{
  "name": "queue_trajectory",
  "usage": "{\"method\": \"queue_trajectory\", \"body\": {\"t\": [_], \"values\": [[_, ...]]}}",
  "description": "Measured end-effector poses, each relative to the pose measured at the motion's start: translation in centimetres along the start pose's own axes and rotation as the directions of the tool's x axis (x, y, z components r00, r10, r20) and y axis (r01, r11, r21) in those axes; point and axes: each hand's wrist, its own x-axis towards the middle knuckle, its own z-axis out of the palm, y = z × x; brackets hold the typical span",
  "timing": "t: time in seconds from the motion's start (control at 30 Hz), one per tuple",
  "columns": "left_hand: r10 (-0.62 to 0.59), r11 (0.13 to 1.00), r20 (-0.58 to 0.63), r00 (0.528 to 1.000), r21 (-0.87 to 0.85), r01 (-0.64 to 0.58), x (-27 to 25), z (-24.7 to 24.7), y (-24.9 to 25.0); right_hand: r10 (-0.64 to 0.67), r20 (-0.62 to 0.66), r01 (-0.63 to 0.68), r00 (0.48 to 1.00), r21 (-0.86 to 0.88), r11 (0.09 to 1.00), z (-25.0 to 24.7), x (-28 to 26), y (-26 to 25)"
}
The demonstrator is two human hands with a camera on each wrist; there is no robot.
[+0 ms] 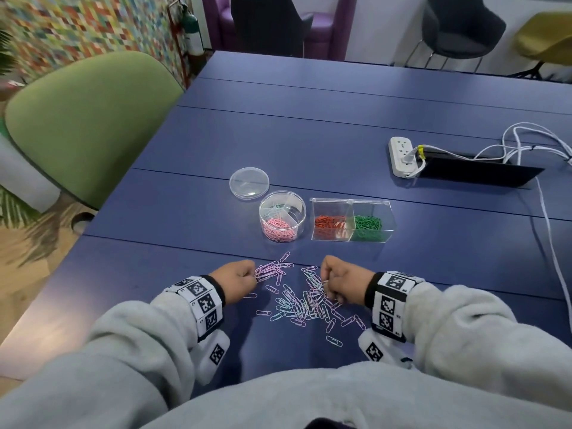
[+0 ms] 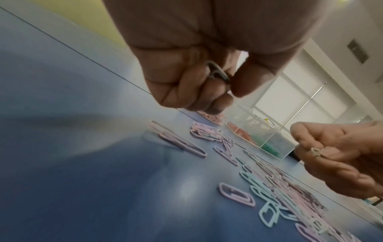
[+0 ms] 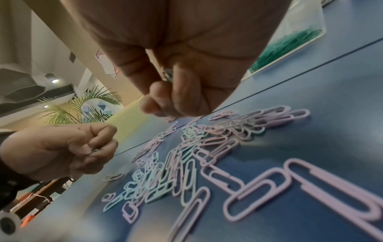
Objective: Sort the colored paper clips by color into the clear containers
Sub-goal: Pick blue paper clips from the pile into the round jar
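Left hand (image 1: pixel 236 278) and right hand (image 1: pixel 342 281) hover low, fingers (image 2: pixel 199 86) curled in pinches.

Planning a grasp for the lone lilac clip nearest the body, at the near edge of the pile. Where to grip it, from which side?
Judging by its pose: the lilac clip lies flat on the table, apart from the pile. Come from straight above and pinch across its two long sides near the middle; nothing crowds it, so fingertips can probably straddle its narrow width.
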Motion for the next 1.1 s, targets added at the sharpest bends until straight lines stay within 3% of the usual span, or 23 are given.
{"method": "queue_trajectory", "body": {"t": [0.17, 0.33, 0.47, 0.7, 0.77, 0.87, 1.0, 1.1], "values": [[0.017, 0.993, -0.018, 1.000, -0.119, -0.019, -0.3, -0.3, 0.2, 0.001, 0.082, -0.005, 0.997, 0.049, 0.999, 0.3, 0.3, -0.2], [-0.025, 0.951, 0.030, 0.999, -0.307, 0.033, 0.1, -0.2, -0.3, 0.039, 0.046, -0.042, 0.998, 0.073, 0.996, 1.0, 0.4, -0.3], [-0.050, 0.864, 0.065, 0.997, -0.498, 0.076, 0.3, 0.0, 0.1, -0.017, 0.028, 0.021, 0.999, -0.147, 0.989, 1.2, 0.5, -0.3], [0.007, 0.883, 0.217, 0.976, -0.460, 0.096, 0.6, -0.3, 1.1, -0.014, 0.038, 0.032, 0.999, -0.510, 0.859, 2.3, 0.9, -1.2], [0.053, 0.930, 0.201, 0.978, -0.366, 0.025, 0.7, 0.0, 1.1, 0.011, 0.035, 0.011, 0.999, -0.587, 0.810, 2.7, 0.9, -1.7], [0.109, 0.993, 0.232, 0.967, 0.026, -0.118, 0.6, 0.6, 1.2, 0.016, 0.007, -0.008, 1.000, -0.621, 0.784, 3.4, 1.0, -2.4], [0.174, 0.911, 0.301, 0.938, 0.313, -0.269, 0.4, 1.8, 1.8, 0.021, -0.032, -0.036, 0.999, -0.598, 0.801, 3.9, 1.2, -2.2], [0.209, 0.839, 0.307, 0.929, 0.432, -0.331, 0.5, 2.4, 2.3, 0.013, -0.049, -0.035, 0.999, -0.482, 0.876, 3.9, 1.0, -1.7]]}}
